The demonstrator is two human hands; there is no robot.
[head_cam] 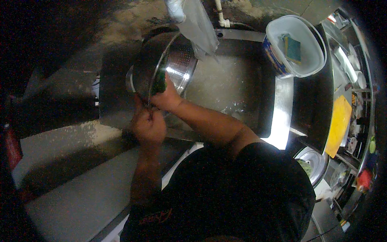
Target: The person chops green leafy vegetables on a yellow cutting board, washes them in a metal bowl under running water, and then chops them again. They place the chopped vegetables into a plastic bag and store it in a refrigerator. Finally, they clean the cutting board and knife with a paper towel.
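Note:
A stainless steel colander [180, 62] is tilted on its side over the left part of the sink [282, 112]. My left hand [149, 125] grips its rim at the near edge. Inside the bowl, my right hand [169, 96] has its thumb against some dark green material [159, 82]; whether this is leafy greens or a scouring pad is hard to tell. The fingers of that hand are partly hidden behind the rim. Cloudy water [217, 81] covers the sink bottom.
A plastic tub [316, 65] with a green-yellow sponge [292, 50] stands at the sink's back right corner. Translucent plastic [199, 27] hangs above the basin. To the right are a yellow board [338, 127] and a metal bowl [319, 165]. A grey surface [87, 187] lies left.

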